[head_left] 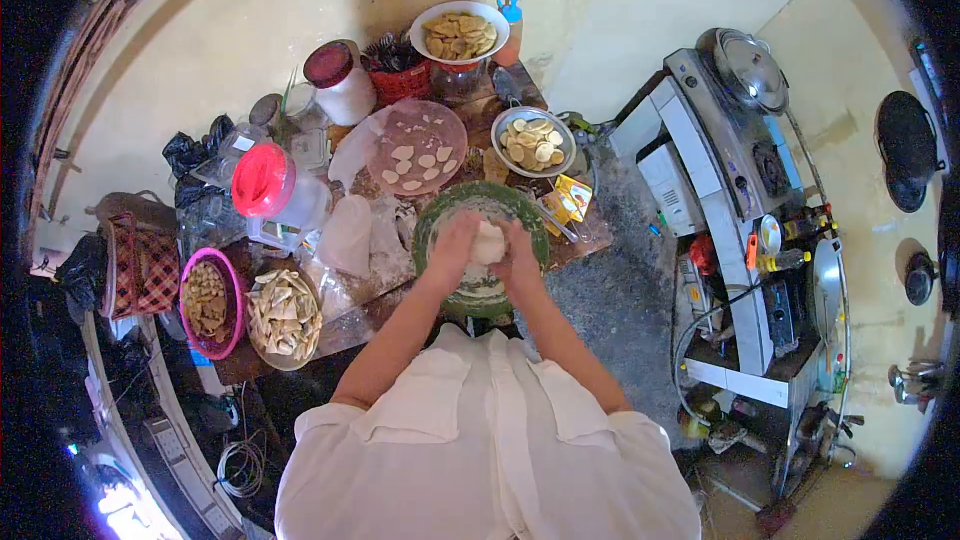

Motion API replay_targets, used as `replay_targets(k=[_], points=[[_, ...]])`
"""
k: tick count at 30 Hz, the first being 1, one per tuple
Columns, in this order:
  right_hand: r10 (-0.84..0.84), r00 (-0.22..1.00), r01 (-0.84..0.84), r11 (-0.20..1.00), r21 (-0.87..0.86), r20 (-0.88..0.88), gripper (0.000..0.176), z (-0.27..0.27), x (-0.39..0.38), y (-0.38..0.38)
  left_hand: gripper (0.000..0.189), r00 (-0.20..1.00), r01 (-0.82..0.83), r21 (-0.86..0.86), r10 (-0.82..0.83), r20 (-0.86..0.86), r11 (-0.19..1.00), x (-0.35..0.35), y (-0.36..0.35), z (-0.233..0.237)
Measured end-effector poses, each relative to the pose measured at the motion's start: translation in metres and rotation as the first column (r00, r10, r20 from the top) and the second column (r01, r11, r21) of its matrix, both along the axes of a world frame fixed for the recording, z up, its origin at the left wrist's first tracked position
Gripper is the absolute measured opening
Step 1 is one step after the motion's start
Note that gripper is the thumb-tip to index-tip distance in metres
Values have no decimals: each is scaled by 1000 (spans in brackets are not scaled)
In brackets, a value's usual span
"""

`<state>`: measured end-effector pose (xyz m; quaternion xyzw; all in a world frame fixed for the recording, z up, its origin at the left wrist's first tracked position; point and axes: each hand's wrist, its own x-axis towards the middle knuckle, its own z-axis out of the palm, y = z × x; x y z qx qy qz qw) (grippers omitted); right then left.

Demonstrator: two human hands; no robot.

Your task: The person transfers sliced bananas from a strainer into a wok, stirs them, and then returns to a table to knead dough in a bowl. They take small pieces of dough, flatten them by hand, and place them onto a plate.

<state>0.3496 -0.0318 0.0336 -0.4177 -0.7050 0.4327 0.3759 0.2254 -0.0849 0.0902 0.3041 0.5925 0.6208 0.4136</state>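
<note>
A pale ball of dough is pressed between my two hands over a green basin dusted with flour. My left hand cups the dough from the left, its fingers curved against it. On the opposite side my right hand grips it, fingers also bent round. Beyond the basin, a pinkish round tray carries several small flat dough discs. A metal bowl of pale round pieces stands just behind the basin on the right.
At the table's back are a white bowl of yellowish pieces, a red-lidded jar and a red basket. Leftward stand a red-lidded container, a pink basin and a plate of slices. A stove is at right.
</note>
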Motion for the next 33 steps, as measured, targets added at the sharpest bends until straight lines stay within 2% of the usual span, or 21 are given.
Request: replay_targets(k=[1, 3, 4, 6, 7, 9, 10, 12, 13, 14, 15, 16, 17, 18, 19, 22, 25, 27, 28, 31, 33], points=[[2, 999, -8, 994, -107, -51, 37, -3, -7, 1, 24, 982, -31, -11, 29, -185, 999, 8, 3, 2], [-1, 988, -48, 948, -315, -154, 39, -4, -21, 3, 25, 856, -75, -7, 60, -513, 997, 12, 6, 0], [-10, 979, -77, 907, -414, -203, 41, -1, -26, 4, 25, 823, -89, -15, 65, -565, 996, 9, 6, 3], [12, 995, 14, 966, -257, 99, 40, 15, -24, 5, 25, 748, -119, -30, 70, -660, 992, 4, 5, 10], [3, 968, 40, 985, -165, 250, 41, 23, -21, 7, 25, 740, -164, -69, 77, -668, 984, -1, 6, 10], [9, 983, 2, 998, -57, 184, 42, 18, -17, 15, 26, 725, -250, -147, 84, -683, 957, -20, 7, 6], [13, 989, -13, 1000, -1, 149, 42, 13, -14, 18, 27, 741, -328, -129, 171, -649, 936, -34, 8, -3], [17, 994, 11, 969, -246, 109, 42, 2, -6, 24, 31, 746, -482, -102, 346, -568, 870, -58, 9, -22], [16, 996, 17, 933, -360, 90, 42, 2, -4, 26, 31, 776, -478, -144, 339, -533, 867, -56, 8, -5], [37, 998, -56, 804, -591, -44, 42, 2, -3, 27, 32, 803, -470, -186, 331, -495, 863, -54, 5, 13], [20, 984, -152, 618, -771, -177, 44, 8, -3, 27, 33, 829, -459, -229, 322, -457, 859, -51, 4, 26], [-31, 954, -262, 390, -883, -297, 45, 20, -4, 24, 33, 851, -375, -135, 282, -444, 917, -41, 3, 21], [-114, 909, -349, 322, -880, -402, 46, 34, -7, 20, 32, 868, -284, -37, 240, -435, 958, -27, 2, 17], [-201, 847, -438, 260, -861, -492, 48, 61, -14, 15, 28, 739, -100, 21, 89, -668, 995, -15, 1, 28], [-291, 772, -527, 204, -825, -565, 49, 75, -18, 12, 24, 523, 95, 24, -30, -852, 995, -5, -1, 39], [-117, 788, -526, 385, -759, -605, 48, 54, -15, 15, 23, 503, 189, 160, 45, -863, 969, 13, -5, 27], [-96, 853, -413, 478, -775, -513, 48, 53, -17, 13, 23, 435, -106, 350, 360, -825, 931, 10, -1, 40], [118, 962, -237, 807, -541, -246, 47, 37, -17, 15, 22, 495, 23, 180, 145, -857, 983, 2, 3, 25], [167, 983, -182, 917, -354, -73, 47, 38, -17, 14, 22, 515, 91, 94, 34, -857, 991, -2, 5, 18], [229, 939, -217, 973, -73, 255, 47, 64, -13, 9, 17, 493, 2, 15, 12, -870, 1000, -13, 12, 8], [213, 958, -220, 975, 13, 192, 48, 67, -8, 4, 19, 578, -104, 110, 150, -802, 988, -29, 18, 13]])
